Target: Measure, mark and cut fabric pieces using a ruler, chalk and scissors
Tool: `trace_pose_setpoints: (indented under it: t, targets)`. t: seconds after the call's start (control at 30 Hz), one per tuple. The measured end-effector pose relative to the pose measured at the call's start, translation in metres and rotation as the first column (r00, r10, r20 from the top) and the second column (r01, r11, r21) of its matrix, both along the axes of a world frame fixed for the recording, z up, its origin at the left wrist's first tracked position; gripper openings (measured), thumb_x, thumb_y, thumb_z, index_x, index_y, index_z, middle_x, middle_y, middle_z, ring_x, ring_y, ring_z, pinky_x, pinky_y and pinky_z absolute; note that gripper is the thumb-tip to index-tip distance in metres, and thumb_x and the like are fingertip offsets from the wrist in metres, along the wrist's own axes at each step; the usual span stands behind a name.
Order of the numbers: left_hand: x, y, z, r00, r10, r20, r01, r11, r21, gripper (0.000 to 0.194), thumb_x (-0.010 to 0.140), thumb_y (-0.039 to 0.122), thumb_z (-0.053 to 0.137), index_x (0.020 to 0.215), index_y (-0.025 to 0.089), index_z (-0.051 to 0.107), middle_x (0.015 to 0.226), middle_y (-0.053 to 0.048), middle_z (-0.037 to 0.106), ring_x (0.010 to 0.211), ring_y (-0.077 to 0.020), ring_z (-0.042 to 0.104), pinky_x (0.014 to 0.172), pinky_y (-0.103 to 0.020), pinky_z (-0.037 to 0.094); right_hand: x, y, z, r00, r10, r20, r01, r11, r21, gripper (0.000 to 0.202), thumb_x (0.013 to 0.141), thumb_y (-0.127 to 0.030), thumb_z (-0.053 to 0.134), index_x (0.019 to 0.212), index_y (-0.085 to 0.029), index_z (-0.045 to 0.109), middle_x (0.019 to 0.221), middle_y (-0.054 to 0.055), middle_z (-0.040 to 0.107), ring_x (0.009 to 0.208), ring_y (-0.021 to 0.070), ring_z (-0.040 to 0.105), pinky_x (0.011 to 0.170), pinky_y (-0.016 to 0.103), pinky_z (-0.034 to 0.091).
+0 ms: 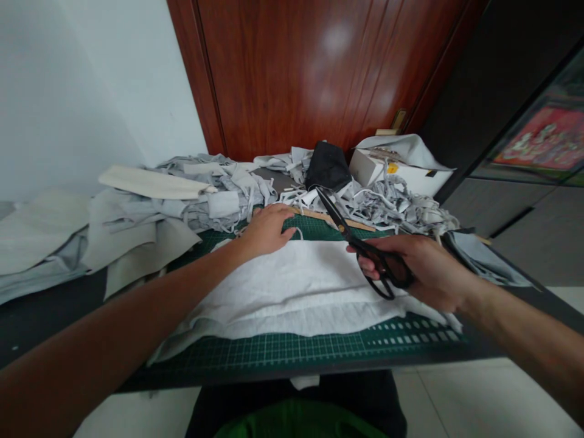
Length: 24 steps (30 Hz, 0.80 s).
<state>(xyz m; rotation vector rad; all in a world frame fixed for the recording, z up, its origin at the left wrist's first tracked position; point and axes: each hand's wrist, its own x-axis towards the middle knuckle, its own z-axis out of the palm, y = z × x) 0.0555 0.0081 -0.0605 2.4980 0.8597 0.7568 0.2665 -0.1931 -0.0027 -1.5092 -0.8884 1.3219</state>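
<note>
Dark table (55,322): green cutting mat (283,350) at centre, white cloth (296,286) on mat, fabric scraps (219,194) along far side, white box (401,173) far right.

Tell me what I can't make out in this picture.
All in the head view:
Mat, middle: under the white cloth.
Box, contents: mostly hidden by its wall and grey cover.
Red picture: blurred, cut off by the right edge.
Wooden strip, any marks: too small.
</note>
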Motion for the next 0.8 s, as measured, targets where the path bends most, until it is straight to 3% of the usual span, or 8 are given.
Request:
trace_pose_setpoints:
  t: [0.07,0.13,0.17,0.23,0.3,0.43,0.6,0.8]
  targets:
    - [0.013,-0.021,0.009,0.993,-0.054,0.105,0.068,0.989,-0.135,0.036,0.103,0.044,0.050,0.119,0.017,0.068,0.126,-0.016,0.073,0.115,-0.0301,0.070,0.096,-0.046,0.055,-0.013,-0.012,-0.006,0.999,0.011,-0.043,-0.011,1.000,-0.001,0.021,0.090,-0.030,0.056,0.086,-0.016,0.071,0.074,0.006,0.062,0.064,0.0181,0.054,0.059,0.027,0.045]
    - [0.025,-0.044,0.017,0.966,-0.125,0.227,0.191,0.935,-0.297,0.047,0.109,0.052,0.035,0.116,0.016,0.065,0.116,-0.016,0.076,0.095,-0.0234,0.075,0.072,-0.034,0.056,-0.023,-0.018,-0.010,0.998,0.032,-0.050,-0.032,0.999,0.018,0.021,0.089,-0.030,0.057,0.080,-0.016,0.070,0.074,0.007,0.063,0.065,0.0174,0.055,0.060,0.026,0.046]
    - [0.030,-0.054,0.019,0.907,-0.123,0.402,0.325,0.813,-0.483,0.041,0.106,0.052,0.046,0.113,0.016,0.064,0.112,-0.016,0.076,0.091,-0.0227,0.074,0.065,-0.030,0.053,-0.026,-0.018,-0.011,0.998,0.043,-0.052,-0.042,0.999,0.030,0.021,0.088,-0.029,0.057,0.079,-0.015,0.070,0.075,0.008,0.065,0.066,0.0172,0.057,0.060,0.026,0.046]
    - [0.036,-0.070,0.024,0.800,-0.013,0.599,0.490,0.591,-0.641,0.028,0.099,0.044,0.065,0.104,0.016,0.063,0.096,-0.012,0.076,0.082,-0.0191,0.071,0.062,-0.027,0.048,-0.027,-0.018,-0.012,0.994,0.081,-0.073,-0.078,0.996,0.053,0.022,0.084,-0.026,0.056,0.083,-0.013,0.073,0.080,0.010,0.070,0.069,0.0180,0.062,0.062,0.026,0.047]
    - [0.039,-0.079,0.027,0.740,0.096,0.666,0.549,0.486,-0.680,0.021,0.094,0.033,0.074,0.093,0.016,0.062,0.083,-0.006,0.073,0.073,-0.0154,0.067,0.061,-0.025,0.044,-0.022,-0.016,-0.014,0.978,0.177,-0.115,-0.168,0.982,0.083,0.026,0.082,-0.025,0.057,0.092,-0.012,0.077,0.091,0.013,0.076,0.076,0.0206,0.069,0.065,0.028,0.051]
    - [0.037,-0.083,0.032,0.732,0.130,0.668,0.556,0.452,-0.697,0.021,0.094,0.025,0.074,0.083,0.014,0.060,0.074,-0.005,0.070,0.066,-0.0125,0.063,0.057,-0.023,0.039,-0.003,-0.014,-0.029,0.897,0.395,-0.196,-0.364,0.915,0.176,0.035,0.081,-0.034,0.079,0.111,-0.015,0.078,0.107,0.015,0.077,0.085,0.0233,0.074,0.064,0.028,0.057]
    - [0.039,-0.088,0.033,0.720,0.129,0.681,0.580,0.426,-0.694,0.017,0.098,0.020,0.068,0.084,0.014,0.061,0.075,-0.005,0.070,0.064,-0.0128,0.064,0.053,-0.023,0.038,0.003,-0.008,-0.051,0.927,0.359,-0.113,-0.308,0.896,0.320,0.047,0.072,-0.037,0.095,0.111,-0.018,0.078,0.078,-0.001,0.069,0.056,0.0091,0.060,0.052,0.020,0.052]
    - [0.044,-0.096,0.029,0.728,0.138,0.671,0.574,0.412,-0.708,0.023,0.097,0.027,0.071,0.082,0.014,0.060,0.075,-0.005,0.069,0.057,-0.0112,0.060,0.047,-0.023,0.032,-0.014,0.001,-0.067,0.920,0.385,-0.070,-0.338,0.872,0.354,0.062,0.067,-0.052,0.096,0.113,-0.016,0.076,0.068,0.000,0.070,0.055,0.0147,0.065,0.052,0.024,0.052]
